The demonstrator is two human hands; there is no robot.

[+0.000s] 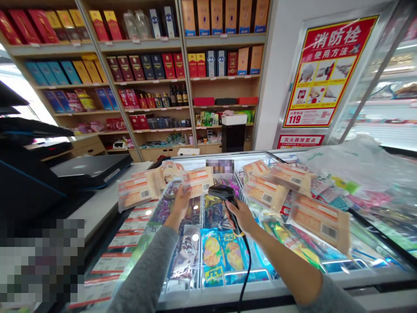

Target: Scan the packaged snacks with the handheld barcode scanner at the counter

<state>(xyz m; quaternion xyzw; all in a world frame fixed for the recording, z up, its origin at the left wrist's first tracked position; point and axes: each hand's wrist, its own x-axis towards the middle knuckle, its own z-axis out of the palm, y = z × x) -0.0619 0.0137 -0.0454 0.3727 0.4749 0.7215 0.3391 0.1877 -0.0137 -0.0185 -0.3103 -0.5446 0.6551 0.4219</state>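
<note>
Black plastic starts the row at your far left: a flat device (94,167) on the table (86,211), with a stack of clear-wrapped packets (137,191) just beside it, by the freezer's left edge. Next, your left hand (180,203) has its fingers clamped on the near left side of one packet (195,179), raised above the freezer's glass, its barcode (206,187) at the lower right corner. Close by, the fingers of your right hand (241,217) wrap the handle of the scanner (224,191); whether one presses a trigger, you cannot tell from here. To read well, tilt that corner squarely toward the scanner's window, smooth any shine out of the wrap, and leave a small gap; the head looks rather near the code. Mind the cable (249,261), which drops over the freezer's front rim (195,300). Your easiest room seems to be the stretch of glass between your forearms. Rightward it tightens: loose packets (265,193) lie on the glass, one (321,221) close to a dark rail, with a plastic bag (358,167) behind.
</note>
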